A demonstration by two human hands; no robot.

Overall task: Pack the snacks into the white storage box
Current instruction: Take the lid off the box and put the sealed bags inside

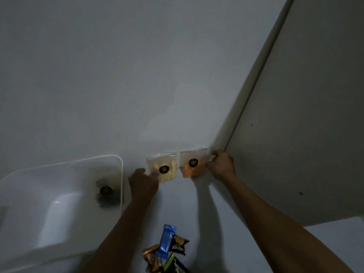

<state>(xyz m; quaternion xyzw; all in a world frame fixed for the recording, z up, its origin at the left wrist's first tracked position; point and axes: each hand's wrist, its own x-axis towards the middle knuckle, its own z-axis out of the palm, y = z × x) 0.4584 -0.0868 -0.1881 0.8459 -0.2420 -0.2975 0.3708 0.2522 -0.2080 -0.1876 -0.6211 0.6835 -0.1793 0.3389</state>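
Note:
Two clear snack pouches with black round stickers lie side by side on the white surface. The left pouch [164, 168] holds pale yellow pieces, and my left hand [143, 183] grips its left edge. The right pouch [194, 162] holds orange pieces, and my right hand [221, 164] pinches its right edge. The white storage box [118, 160] stands open at the left. Inside it lies one dark pouch [106, 192] with the same black sticker.
A small heap of wrapped snacks sits near the bottom edge: a blue bar [166, 241], a black bag [180, 244], a gold wrapper [152, 258] and a black-green pack [177, 266]. A grey wall panel [305, 115] rises at the right, close behind the orange pouch.

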